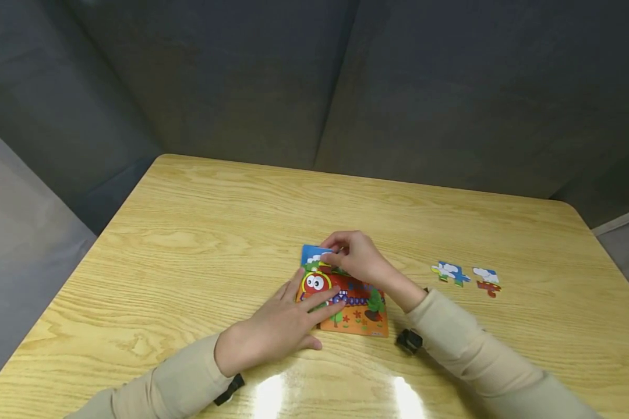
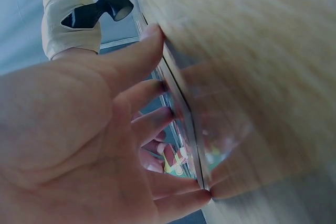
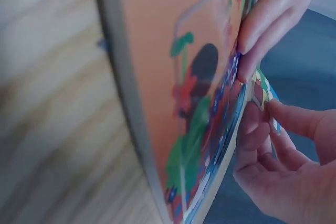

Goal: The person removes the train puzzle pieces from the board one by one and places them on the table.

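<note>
Puzzle [image 1: 357, 311] lies beneath both hands [image 1: 279, 326] [image 1: 360, 257].

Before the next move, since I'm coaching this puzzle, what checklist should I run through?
1. Left grip on puzzle board: ok, spread across it.
2. Right grip on held piece: ok, pinched.
3. Puzzle board on table: ok.
4. Held piece seated: not ok, it stands up from the puzzle board.
5. Held piece's alignment: cannot tell, right grip hides the spot.
6. Loose pieces printed side up: ok, right of the puzzle board.
</note>
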Tool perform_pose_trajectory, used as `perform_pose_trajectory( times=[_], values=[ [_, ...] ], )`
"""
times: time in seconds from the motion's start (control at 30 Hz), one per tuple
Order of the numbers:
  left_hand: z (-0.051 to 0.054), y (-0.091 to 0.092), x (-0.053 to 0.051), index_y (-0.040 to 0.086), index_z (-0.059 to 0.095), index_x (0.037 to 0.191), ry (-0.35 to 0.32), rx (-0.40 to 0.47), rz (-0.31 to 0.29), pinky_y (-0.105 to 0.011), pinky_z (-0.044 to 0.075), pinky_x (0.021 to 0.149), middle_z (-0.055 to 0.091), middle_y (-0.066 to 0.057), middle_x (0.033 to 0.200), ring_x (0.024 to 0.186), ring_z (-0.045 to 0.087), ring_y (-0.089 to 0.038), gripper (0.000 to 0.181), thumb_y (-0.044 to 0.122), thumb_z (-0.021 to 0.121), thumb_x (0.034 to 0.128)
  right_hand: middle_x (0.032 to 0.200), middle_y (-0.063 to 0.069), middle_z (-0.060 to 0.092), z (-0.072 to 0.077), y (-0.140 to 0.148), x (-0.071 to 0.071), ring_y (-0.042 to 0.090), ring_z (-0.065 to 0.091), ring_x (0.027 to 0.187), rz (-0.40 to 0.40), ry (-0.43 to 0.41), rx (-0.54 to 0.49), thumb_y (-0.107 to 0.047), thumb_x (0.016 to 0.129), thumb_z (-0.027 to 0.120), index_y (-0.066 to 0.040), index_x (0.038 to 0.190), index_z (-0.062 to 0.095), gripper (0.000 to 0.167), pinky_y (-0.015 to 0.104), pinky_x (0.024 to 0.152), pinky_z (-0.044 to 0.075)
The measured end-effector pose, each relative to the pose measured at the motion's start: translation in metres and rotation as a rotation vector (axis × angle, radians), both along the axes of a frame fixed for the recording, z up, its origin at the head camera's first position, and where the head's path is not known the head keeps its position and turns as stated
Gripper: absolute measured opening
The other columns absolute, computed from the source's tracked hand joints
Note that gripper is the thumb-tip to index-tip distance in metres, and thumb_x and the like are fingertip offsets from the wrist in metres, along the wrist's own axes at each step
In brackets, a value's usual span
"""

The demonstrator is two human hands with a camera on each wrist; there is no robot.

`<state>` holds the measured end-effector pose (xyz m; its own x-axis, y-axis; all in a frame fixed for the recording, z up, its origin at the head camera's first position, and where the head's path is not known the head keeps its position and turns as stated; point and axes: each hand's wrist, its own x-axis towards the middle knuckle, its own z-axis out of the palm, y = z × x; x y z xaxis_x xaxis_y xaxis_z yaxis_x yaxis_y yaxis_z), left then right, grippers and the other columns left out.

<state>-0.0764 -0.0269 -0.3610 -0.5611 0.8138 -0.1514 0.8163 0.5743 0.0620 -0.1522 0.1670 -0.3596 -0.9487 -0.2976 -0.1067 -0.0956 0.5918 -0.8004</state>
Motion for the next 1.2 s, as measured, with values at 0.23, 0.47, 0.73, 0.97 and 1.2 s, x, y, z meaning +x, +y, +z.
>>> perform_pose_trajectory(
  times=[0.23, 0.47, 0.73, 0.97, 1.2],
  values=[
    [-0.001, 0.001, -0.001, 0.026, 0.033, 0.155, -0.006, -0.019, 0.013, -0.053, 0.027, 0.112, 0.027, 0.002, 0.159, 0.141, 0.019, -0.05, 0.07, 0.052, 0.054, 0.0932, 0.087, 0.007, 0.063, 0.006, 0.006, -0.002, 0.027, 0.062, 0.071, -0.019, 0.017, 0.013, -0.01, 0.093, 0.067, -0.004, 0.1, 0.069, 0.009, 0.03, 0.061, 0.048],
    [-0.002, 0.001, -0.001, 0.028, 0.031, 0.155, -0.026, -0.028, 0.027, -0.053, 0.032, 0.109, 0.024, 0.004, 0.161, 0.14, 0.019, -0.052, 0.07, 0.052, 0.054, 0.0936, 0.09, 0.01, 0.062, 0.012, 0.027, -0.002, 0.031, 0.063, 0.073, -0.061, -0.009, 0.002, -0.008, 0.094, 0.064, -0.002, 0.104, 0.064, 0.011, 0.033, 0.057, 0.049],
    [-0.002, 0.002, 0.0, 0.029, 0.031, 0.155, -0.008, -0.037, 0.027, -0.052, 0.034, 0.108, 0.024, 0.004, 0.161, 0.141, 0.019, -0.051, 0.07, 0.053, 0.054, 0.0935, 0.092, 0.013, 0.062, 0.015, 0.062, -0.002, 0.029, 0.059, 0.069, -0.069, -0.013, 0.027, -0.005, 0.094, 0.064, 0.001, 0.107, 0.063, 0.014, 0.03, 0.053, 0.045],
    [-0.002, 0.002, 0.0, 0.028, 0.032, 0.155, -0.018, -0.027, 0.027, -0.052, 0.034, 0.108, 0.024, 0.003, 0.161, 0.141, 0.018, -0.052, 0.069, 0.051, 0.054, 0.0936, 0.092, 0.013, 0.062, 0.018, 0.095, 0.001, 0.024, 0.06, 0.073, -0.106, -0.007, 0.083, -0.005, 0.093, 0.065, 0.004, 0.107, 0.062, 0.017, 0.032, 0.06, 0.049],
    [-0.004, 0.001, 0.0, 0.028, 0.033, 0.155, -0.028, -0.019, 0.033, -0.053, 0.035, 0.107, 0.023, 0.004, 0.161, 0.141, 0.018, -0.052, 0.069, 0.051, 0.054, 0.0933, 0.09, 0.011, 0.06, 0.012, 0.12, 0.003, 0.025, 0.063, 0.074, -0.128, -0.037, 0.147, -0.005, 0.093, 0.065, 0.005, 0.108, 0.061, 0.018, 0.033, 0.061, 0.051]
  ],
)
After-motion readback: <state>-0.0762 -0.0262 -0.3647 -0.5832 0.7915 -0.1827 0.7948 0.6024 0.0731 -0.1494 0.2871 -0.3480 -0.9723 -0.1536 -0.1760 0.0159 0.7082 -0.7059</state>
